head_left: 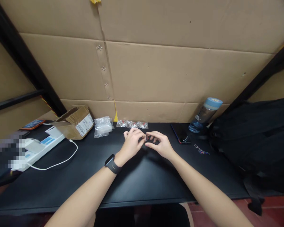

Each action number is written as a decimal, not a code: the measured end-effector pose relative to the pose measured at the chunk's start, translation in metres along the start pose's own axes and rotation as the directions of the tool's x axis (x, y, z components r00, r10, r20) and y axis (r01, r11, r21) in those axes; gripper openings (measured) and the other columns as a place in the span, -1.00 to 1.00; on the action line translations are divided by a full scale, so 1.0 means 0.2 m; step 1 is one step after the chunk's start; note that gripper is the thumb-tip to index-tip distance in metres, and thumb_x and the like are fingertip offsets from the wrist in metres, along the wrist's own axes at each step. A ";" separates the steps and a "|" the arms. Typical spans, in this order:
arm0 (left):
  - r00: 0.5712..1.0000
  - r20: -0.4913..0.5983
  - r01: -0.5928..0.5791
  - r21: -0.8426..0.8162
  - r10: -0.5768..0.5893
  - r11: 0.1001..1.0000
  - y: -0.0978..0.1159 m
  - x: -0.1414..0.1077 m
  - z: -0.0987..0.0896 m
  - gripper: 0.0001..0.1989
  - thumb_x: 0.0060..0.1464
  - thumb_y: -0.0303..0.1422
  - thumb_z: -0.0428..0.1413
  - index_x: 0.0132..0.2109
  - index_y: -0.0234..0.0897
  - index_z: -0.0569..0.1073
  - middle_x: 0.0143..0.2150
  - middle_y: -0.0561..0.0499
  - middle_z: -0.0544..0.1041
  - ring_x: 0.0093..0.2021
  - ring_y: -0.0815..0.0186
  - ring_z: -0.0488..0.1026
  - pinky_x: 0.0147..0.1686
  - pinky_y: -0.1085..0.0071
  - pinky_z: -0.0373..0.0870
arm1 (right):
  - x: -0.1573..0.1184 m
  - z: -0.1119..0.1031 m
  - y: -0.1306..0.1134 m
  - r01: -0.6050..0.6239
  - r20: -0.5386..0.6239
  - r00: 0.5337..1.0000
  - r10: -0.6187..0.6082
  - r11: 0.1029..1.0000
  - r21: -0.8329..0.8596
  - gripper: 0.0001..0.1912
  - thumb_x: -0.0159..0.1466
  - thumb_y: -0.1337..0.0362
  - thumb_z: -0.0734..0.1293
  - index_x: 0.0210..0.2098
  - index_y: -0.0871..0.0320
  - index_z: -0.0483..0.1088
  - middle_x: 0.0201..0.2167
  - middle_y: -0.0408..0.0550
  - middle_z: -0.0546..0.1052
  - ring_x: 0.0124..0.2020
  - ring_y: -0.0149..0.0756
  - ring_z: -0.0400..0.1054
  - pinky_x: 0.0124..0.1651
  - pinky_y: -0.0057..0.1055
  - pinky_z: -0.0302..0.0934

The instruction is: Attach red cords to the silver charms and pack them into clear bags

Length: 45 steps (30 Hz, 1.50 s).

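Note:
Over the middle of the black desk, my two hands meet around a small thin disc-like piece, seen almost edge-on. My left hand, with a dark watch on its wrist, pinches it from the left between thumb and fingers. From the other side, the thumb and curved fingers of my right hand close on its right edge. The piece's face and details are too small to make out. Just behind my hands, several small round items in clear plastic packets lie in a row by the cardboard wall.
On the left are clear plastic bags, an open cardboard box and a white power strip with a cable. A phone, a keyring, a blue-lidded bottle and a black backpack are on the right.

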<state>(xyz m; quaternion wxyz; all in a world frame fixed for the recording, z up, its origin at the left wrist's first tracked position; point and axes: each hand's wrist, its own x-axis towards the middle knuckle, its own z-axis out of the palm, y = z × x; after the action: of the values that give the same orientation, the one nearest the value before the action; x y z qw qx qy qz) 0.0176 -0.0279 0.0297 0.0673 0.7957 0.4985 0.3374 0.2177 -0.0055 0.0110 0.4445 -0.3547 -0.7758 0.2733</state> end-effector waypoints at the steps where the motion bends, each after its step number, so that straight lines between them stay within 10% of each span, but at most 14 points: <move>1: 1.000 -0.008 -0.008 0.011 0.008 1.000 0.00 0.00 0.00 -0.87 0.27 -0.34 0.12 -0.27 -0.19 0.53 -0.13 -0.03 0.62 0.07 0.11 0.35 -0.07 0.15 0.05 | 0.00 0.00 0.00 -0.002 0.003 1.000 0.002 1.000 -0.004 -0.46 0.13 0.02 0.55 0.07 -0.01 0.53 -0.14 -0.02 0.58 -0.26 -0.25 0.45 -0.27 -0.34 0.36; 15: 0.975 -0.047 -0.207 0.157 0.217 0.966 0.04 -0.03 -0.02 -0.77 0.38 -0.33 0.02 -0.20 -0.16 0.55 -0.12 -0.05 0.63 0.17 0.07 0.36 0.00 0.06 -0.01 | 0.02 -0.01 0.00 -0.354 0.220 0.929 0.296 0.885 0.301 -0.56 0.22 -0.13 0.43 -0.39 0.17 0.58 -0.48 -0.08 0.58 -0.46 -0.32 0.44 -0.29 -0.35 0.37; 22: 1.000 0.004 0.001 -0.011 -0.001 1.000 0.03 0.00 -0.01 -0.84 0.26 -0.36 0.15 -0.31 -0.18 0.58 -0.18 0.01 0.63 0.05 0.15 0.38 -0.10 0.16 0.00 | 0.01 -0.01 0.06 -0.092 0.072 0.994 0.077 0.966 0.242 -0.34 -0.08 0.04 0.65 0.00 0.06 0.58 -0.06 0.04 0.57 -0.23 -0.26 0.46 -0.26 -0.37 0.38; 27: 0.999 -0.018 -0.038 -0.006 0.038 0.999 0.04 -0.01 -0.01 -0.87 0.26 -0.38 0.16 -0.28 -0.19 0.57 -0.20 0.00 0.63 0.03 0.16 0.39 -0.10 0.17 -0.01 | 0.01 -0.04 0.01 -0.179 0.130 0.977 0.169 0.981 0.075 -0.57 0.14 -0.04 0.53 -0.14 0.13 0.60 -0.35 -0.05 0.60 -0.43 -0.32 0.41 -0.34 -0.39 0.31; 32: 0.997 -0.057 -0.055 0.023 0.056 0.998 0.03 -0.01 -0.01 -0.85 0.27 -0.35 0.15 -0.29 -0.20 0.56 -0.19 -0.05 0.63 0.03 0.13 0.38 -0.10 0.15 0.00 | 0.03 -0.10 -0.05 0.009 0.188 0.982 0.010 0.995 -0.100 -0.64 0.47 0.07 0.20 -0.18 0.09 0.58 -0.25 -0.03 0.60 -0.26 -0.27 0.46 -0.17 -0.37 0.31; 45: 0.996 0.028 -0.079 -0.004 0.079 0.997 0.02 -0.01 0.02 -0.87 0.27 -0.36 0.14 -0.29 -0.19 0.52 -0.20 0.03 0.61 0.02 0.17 0.40 -0.08 0.19 0.02 | 0.01 -0.10 -0.03 0.239 0.219 0.959 -0.182 0.932 -0.272 -0.93 0.34 0.35 0.30 -0.24 0.10 0.45 -0.33 -0.08 0.50 -0.34 -0.32 0.39 -0.22 -0.40 0.29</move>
<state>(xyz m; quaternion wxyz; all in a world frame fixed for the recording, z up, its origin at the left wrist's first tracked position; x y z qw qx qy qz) 0.0220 -0.0308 0.0271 0.0623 0.8194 0.4651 0.3293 0.2332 -0.0055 0.0269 0.3369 -0.3038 -0.8805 0.1373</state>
